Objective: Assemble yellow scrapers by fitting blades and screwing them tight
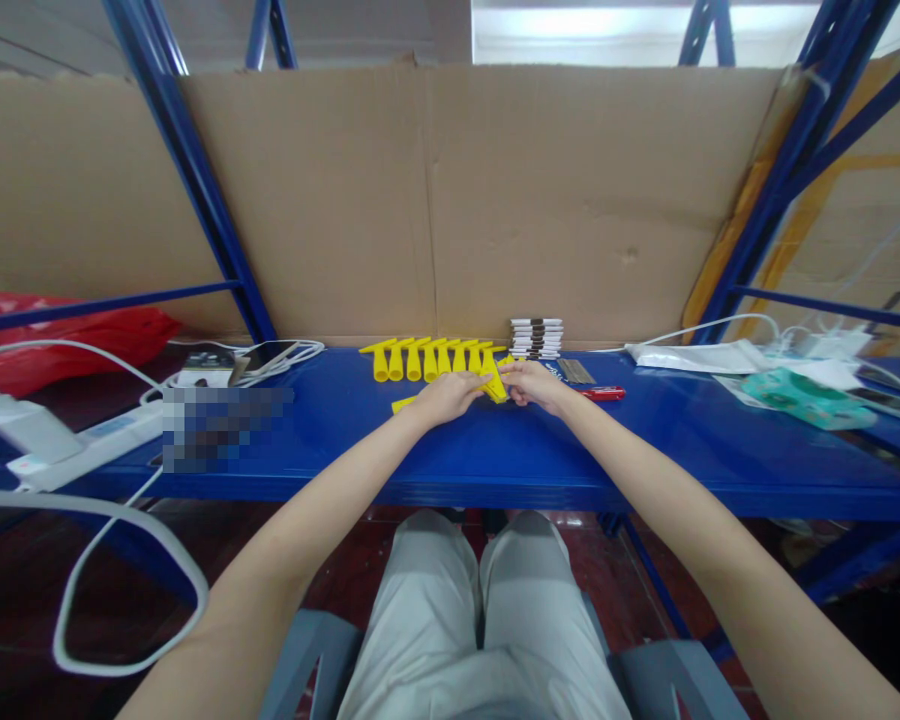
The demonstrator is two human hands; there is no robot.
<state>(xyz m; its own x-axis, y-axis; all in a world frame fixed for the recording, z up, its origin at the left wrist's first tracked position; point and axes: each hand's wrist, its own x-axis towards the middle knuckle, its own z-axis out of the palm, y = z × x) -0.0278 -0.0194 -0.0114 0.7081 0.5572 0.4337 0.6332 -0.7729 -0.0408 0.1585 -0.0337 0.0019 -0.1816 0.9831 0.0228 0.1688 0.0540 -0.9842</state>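
Observation:
My left hand (pixel 450 397) and my right hand (pixel 534 385) meet over the blue shelf, closed on a yellow plastic T-shaped piece (pixel 494 384) that looks like a scraper. It is tilted, and my fingers hide part of it. Just behind stands a row of several matching yellow scrapers (pixel 413 361), their round hollow ends facing me. Another yellow piece (pixel 403 405) lies beside my left wrist, partly covered by it. Beyond my right hand is a stack of small white and brown packets (pixel 537 337). A red-handled tool (pixel 604 393) lies right of my right wrist.
A grey-brown flat strip (pixel 576 371) lies near the packets. Left on the blue shelf (pixel 330 440) are a power strip (pixel 112 435), white cables and a red plastic bag (pixel 60 335). To the right sits a green packet (pixel 806 398). A cardboard sheet (pixel 495 200) backs the shelf.

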